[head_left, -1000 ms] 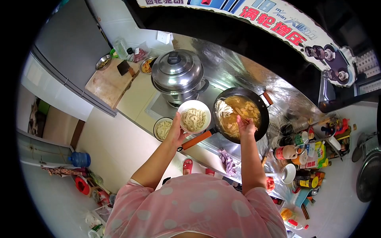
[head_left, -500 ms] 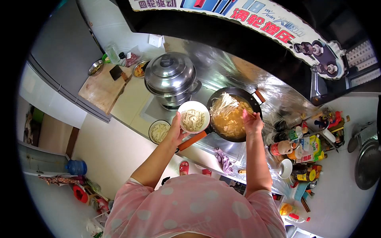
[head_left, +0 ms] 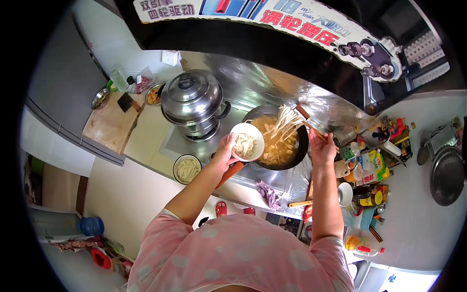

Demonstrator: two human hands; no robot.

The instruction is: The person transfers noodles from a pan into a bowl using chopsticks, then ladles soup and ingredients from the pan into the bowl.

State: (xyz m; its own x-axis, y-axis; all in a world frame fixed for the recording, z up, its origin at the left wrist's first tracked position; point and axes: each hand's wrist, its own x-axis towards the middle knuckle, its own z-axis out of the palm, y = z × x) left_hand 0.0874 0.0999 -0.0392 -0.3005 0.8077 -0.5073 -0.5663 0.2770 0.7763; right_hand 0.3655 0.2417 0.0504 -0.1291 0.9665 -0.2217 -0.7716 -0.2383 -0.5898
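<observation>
My left hand [head_left: 225, 154] grips a white bowl [head_left: 261, 146] with pale noodles [head_left: 244, 145] in it, held at the near left rim of a black wok [head_left: 302, 152]. Brown broth with chunks [head_left: 272, 152] fills much of the wok. Chopsticks [head_left: 314, 129] are pinched in my right hand [head_left: 323, 148], off the wok's right side. A bunch of pale noodles [head_left: 286, 121] hangs from their tips above the broth. The wok's orange handle [head_left: 230, 174] points toward me beneath the bowl. Left of it, a glass bowl of noodles [head_left: 187, 169] sits on the counter.
A lidded steel steamer pot [head_left: 190, 100] stands left of the wok. Beyond it lie a cutting board [head_left: 109, 124] and a cleaver [head_left: 126, 101]. A purple cloth [head_left: 267, 193] rests at the counter's front edge. Bottles and seasoning packs [head_left: 372, 168] crowd the right, near a white ladle [head_left: 345, 194].
My right hand has moved right with the chopsticks, and the noodles are now raised and spread above the broth. The white bowl tilts more toward the wok. The camera view has shifted.
</observation>
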